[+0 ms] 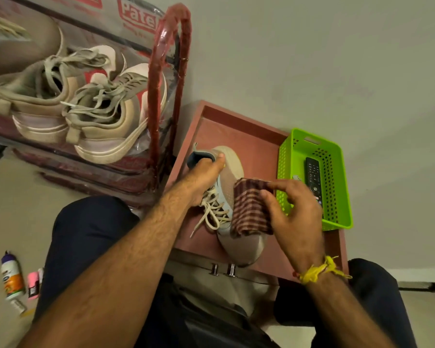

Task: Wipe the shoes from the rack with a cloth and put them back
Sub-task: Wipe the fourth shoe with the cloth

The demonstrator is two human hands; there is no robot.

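Shoe [239,244] side partly hidden by cloth [249,209], pinched by right hand [294,217]; collar gripped by left hand [201,179], fingers inside.

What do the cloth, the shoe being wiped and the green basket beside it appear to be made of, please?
The cloth looks like woven cotton, matte, with a maroon and cream check and soft folds. The shoe seems to be a knit or mesh fabric upper, going by its fine dotted texture, with flat fabric laces. The green basket is most likely moulded plastic: glossy, rigid, with regular perforated walls.
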